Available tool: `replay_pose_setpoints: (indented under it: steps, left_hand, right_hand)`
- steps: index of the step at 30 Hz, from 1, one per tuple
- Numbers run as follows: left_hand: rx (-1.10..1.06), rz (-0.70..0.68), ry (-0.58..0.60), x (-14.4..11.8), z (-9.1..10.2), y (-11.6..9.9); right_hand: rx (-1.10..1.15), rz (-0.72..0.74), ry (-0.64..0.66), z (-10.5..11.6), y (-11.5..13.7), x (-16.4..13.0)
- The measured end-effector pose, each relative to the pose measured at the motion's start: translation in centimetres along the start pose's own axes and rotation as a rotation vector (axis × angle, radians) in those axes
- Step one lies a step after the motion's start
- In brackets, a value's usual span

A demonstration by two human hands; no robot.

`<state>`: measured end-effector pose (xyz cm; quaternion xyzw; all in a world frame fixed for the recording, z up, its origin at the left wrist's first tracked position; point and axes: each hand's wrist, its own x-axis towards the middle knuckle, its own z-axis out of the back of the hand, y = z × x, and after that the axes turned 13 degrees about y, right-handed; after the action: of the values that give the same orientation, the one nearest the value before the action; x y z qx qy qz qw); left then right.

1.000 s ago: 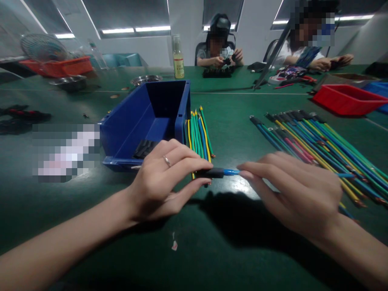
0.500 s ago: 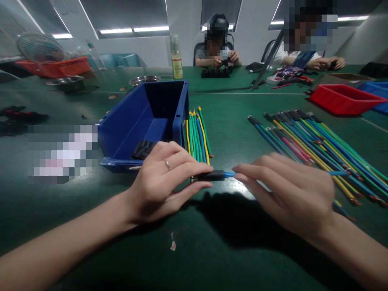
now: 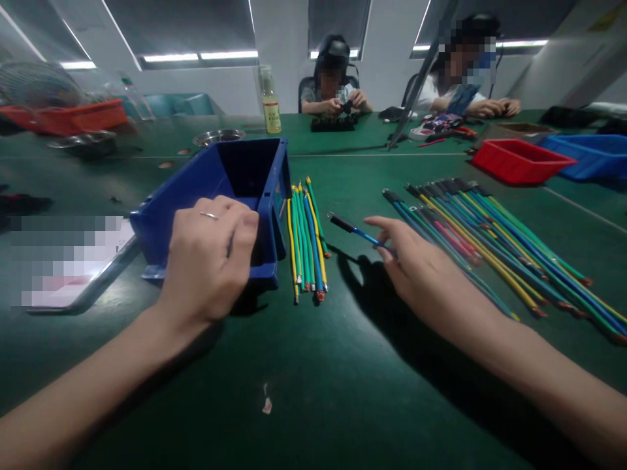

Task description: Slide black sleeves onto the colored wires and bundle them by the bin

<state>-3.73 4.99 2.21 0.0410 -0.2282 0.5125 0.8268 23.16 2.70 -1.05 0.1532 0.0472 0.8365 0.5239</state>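
Observation:
My right hand [image 3: 416,261] pinches a blue cable [image 3: 365,235] between thumb and fingers. A black sleeve [image 3: 341,222] covers its far end, and a metal terminal shows at the tip. My left hand [image 3: 208,254], fingers curled, is at the front of the dark blue bin [image 3: 267,274]; whatever is in the fingers is hidden. Between the hands lies a row of green, yellow and blue cables [image 3: 306,241] with bare copper ends. Right of my right hand, several cables with black-sleeved ends [image 3: 499,241] lie side by side.
A red tray [image 3: 524,163] and a blue tray [image 3: 588,156] stand at the right. Metal bowls [image 3: 218,136] and a bottle [image 3: 271,108] are behind the bin. Two people [image 3: 333,91] work across the green table. A flat, blurred pale object [image 3: 73,261] lies at the left.
My left hand has let go of the sleeved cable end and moved left to the bin. My right hand still holds the cable, now tilted. The view has shifted slightly right.

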Motion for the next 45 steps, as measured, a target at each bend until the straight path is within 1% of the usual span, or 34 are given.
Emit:
replay_pose_setpoints:
  steps: [3,5,7,9,11,12,13,15,17,20,22,27,31,34,40,45]
  left_hand:
    - [-0.016,0.04,0.078,0.3,0.3,0.6]
    - [0.067,0.05,0.193,0.5,0.4,1.1]
    - [0.151,0.006,0.365,0.5,0.4,1.6]
    - [0.159,-0.078,0.504,0.5,0.2,2.0]
    - [0.137,-0.137,0.582,0.3,0.2,2.1]
    - [0.115,-0.126,0.607,0.3,0.2,2.1]
    - [0.081,-0.087,0.627,0.3,0.2,2.0]
    - [-0.004,0.027,0.656,0.4,0.4,1.8]
    - [-0.07,0.105,0.677,0.6,0.5,1.6]
    - [-0.094,0.121,0.675,0.6,0.6,1.5]
    - [-0.098,0.139,0.681,0.5,0.5,1.5]
    - [-0.069,0.218,0.743,0.5,0.5,1.6]
    - [-0.072,0.238,0.766,0.7,0.6,1.4]
    - [-0.083,0.243,0.774,0.8,0.7,1.2]
    - [-0.125,0.244,0.769,0.5,0.9,1.1]
    - [-0.106,0.225,0.748,0.6,0.8,1.1]
  right_hand:
    - [-0.01,-0.038,0.028,-0.2,-0.6,0.1]
    - [-0.049,-0.067,0.045,-0.3,-1.2,0.3]
    - [-0.082,-0.068,0.055,-0.3,-1.9,0.4]
    - [-0.104,-0.065,0.048,-0.3,-2.6,0.6]
    - [-0.12,-0.079,0.03,-0.4,-3.4,0.7]
    - [-0.126,-0.09,0.018,-0.4,-3.7,0.8]
    - [-0.131,-0.096,0.009,-0.5,-4.1,0.8]
    - [-0.15,-0.088,-0.001,-0.8,-4.8,0.9]
    - [-0.192,-0.072,0.001,-1.2,-5.6,1.0]
    - [-0.29,-0.083,0.038,-1.6,-6.2,1.1]
    - [-0.35,-0.102,0.067,-1.6,-6.2,1.0]
    - [-0.388,-0.154,0.064,-0.6,-4.6,1.1]
    - [-0.359,-0.185,0.14,0.3,-3.0,1.1]
    - [-0.346,-0.218,0.177,0.3,-2.5,1.1]
    - [-0.374,-0.201,0.146,-0.3,-3.4,1.2]
    - [-0.357,-0.213,0.15,-0.7,-4.1,1.3]
